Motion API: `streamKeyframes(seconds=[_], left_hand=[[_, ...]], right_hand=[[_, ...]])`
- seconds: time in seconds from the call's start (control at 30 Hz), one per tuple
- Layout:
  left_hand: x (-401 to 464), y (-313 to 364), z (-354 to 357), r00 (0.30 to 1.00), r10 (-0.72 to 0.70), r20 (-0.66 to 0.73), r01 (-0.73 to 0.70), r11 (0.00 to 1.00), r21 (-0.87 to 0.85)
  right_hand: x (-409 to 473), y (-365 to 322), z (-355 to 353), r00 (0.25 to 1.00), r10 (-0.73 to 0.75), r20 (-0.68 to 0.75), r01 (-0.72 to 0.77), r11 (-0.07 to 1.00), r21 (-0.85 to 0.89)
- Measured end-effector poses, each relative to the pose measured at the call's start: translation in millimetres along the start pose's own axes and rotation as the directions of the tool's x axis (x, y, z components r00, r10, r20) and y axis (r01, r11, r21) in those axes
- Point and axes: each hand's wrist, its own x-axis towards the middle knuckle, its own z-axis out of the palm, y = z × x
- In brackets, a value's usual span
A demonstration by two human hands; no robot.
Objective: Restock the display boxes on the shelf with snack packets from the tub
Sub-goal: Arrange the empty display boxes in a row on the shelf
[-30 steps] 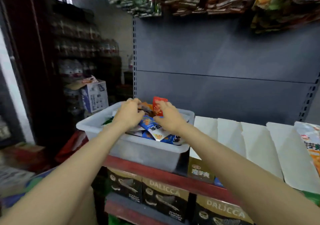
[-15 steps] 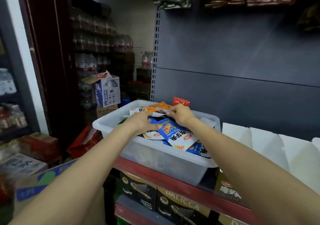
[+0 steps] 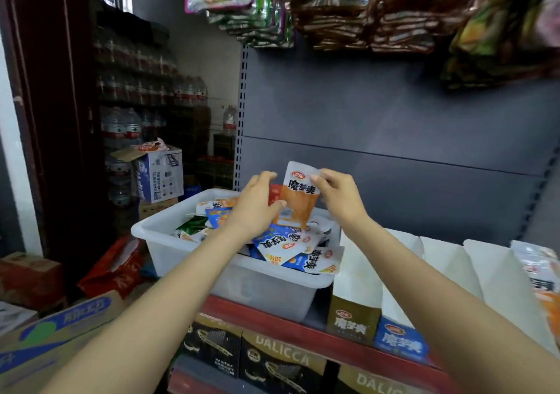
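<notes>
A white plastic tub [image 3: 163,243] stands on the red-edged shelf, heaped with blue, orange and green snack packets [image 3: 283,246]. Above the tub, both hands hold up an orange-and-white snack packet [image 3: 298,199]. My left hand [image 3: 256,208] pinches its lower left side, with a red packet [image 3: 275,193] partly hidden behind the fingers. My right hand [image 3: 338,195] grips the packet's upper right corner. To the right of the tub stand display boxes: a brown one [image 3: 353,322], a blue one [image 3: 400,340], and further white-walled ones [image 3: 491,272].
Dark DALICCA wafer boxes [image 3: 281,363] fill the shelf below. Hanging snack bags [image 3: 348,8] crowd the top. A cardboard carton [image 3: 60,330] sits at lower left, a blue-and-white box [image 3: 159,175] and stacked water bottles [image 3: 127,126] behind. A grey back panel [image 3: 394,126] closes the shelf.
Both hands have risen out of the tub, lifting the orange-and-white packet upright above the heap. The view has shifted slightly right and closer.
</notes>
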Motion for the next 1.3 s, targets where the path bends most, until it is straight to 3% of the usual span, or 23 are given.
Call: streamKeyframes(seconds=[0.17, 0.27, 0.37, 0.47, 0.53, 0.6, 0.67, 0.8, 0.9, 1.13, 1.3], left_hand=[[-11.2, 54.6, 20.2, 0.997, 0.077, 0.003, -0.075, 0.982, -0.175], [-22.1, 93.0, 41.2, 0.993, 0.114, 0.006, -0.108, 0.96, -0.259], [-36.4, 131.5, 69.7, 0.976, 0.212, -0.059, -0.219, 0.962, -0.166], [-53.4, 170.0, 100.2, 0.926, 0.373, -0.065, -0.37, 0.927, 0.055], [-62.9, 192.6, 120.1, 0.884, 0.468, -0.016, -0.46, 0.873, 0.162], [-67.4, 208.3, 136.9, 0.85, 0.524, 0.053, -0.526, 0.837, 0.152], [-68.5, 218.2, 150.6, 0.821, 0.552, 0.145, -0.562, 0.826, 0.039], [-65.8, 227.3, 175.1, 0.815, 0.51, 0.273, -0.505, 0.858, -0.093], [-62.5, 230.2, 193.2, 0.835, 0.446, 0.321, -0.426, 0.895, -0.136], [-59.1, 252.0, 221.1, 0.776, 0.367, 0.513, -0.35, 0.927, -0.134], [-60.3, 261.7, 228.9, 0.72, 0.346, 0.601, -0.217, 0.936, -0.279]], right_hand=[[-38.3, -18.0, -63.2, 0.991, 0.094, -0.091, -0.063, 0.953, 0.297], [-56.4, -11.6, -100.6, 0.969, 0.17, -0.18, -0.105, 0.94, 0.324], [-70.0, 8.9, -134.6, 0.905, 0.345, -0.247, -0.32, 0.937, 0.138], [-89.7, 17.5, -166.1, 0.875, 0.478, -0.072, -0.433, 0.842, 0.322], [-101.4, 22.7, -187.6, 0.862, 0.504, -0.042, -0.435, 0.782, 0.447], [-109.8, 31.2, -209.7, 0.845, 0.515, -0.143, -0.413, 0.798, 0.438], [-118.1, 40.8, -232.2, 0.827, 0.494, -0.269, -0.38, 0.843, 0.381], [-129.9, 49.9, -278.6, 0.785, 0.417, -0.459, -0.297, 0.902, 0.312], [-133.5, 58.2, -307.2, 0.765, 0.399, -0.506, -0.278, 0.913, 0.299], [-143.1, 82.8, -328.2, 0.775, 0.443, -0.451, -0.322, 0.891, 0.321], [-142.2, 102.5, -323.8, 0.807, 0.461, -0.368, -0.406, 0.887, 0.221]])
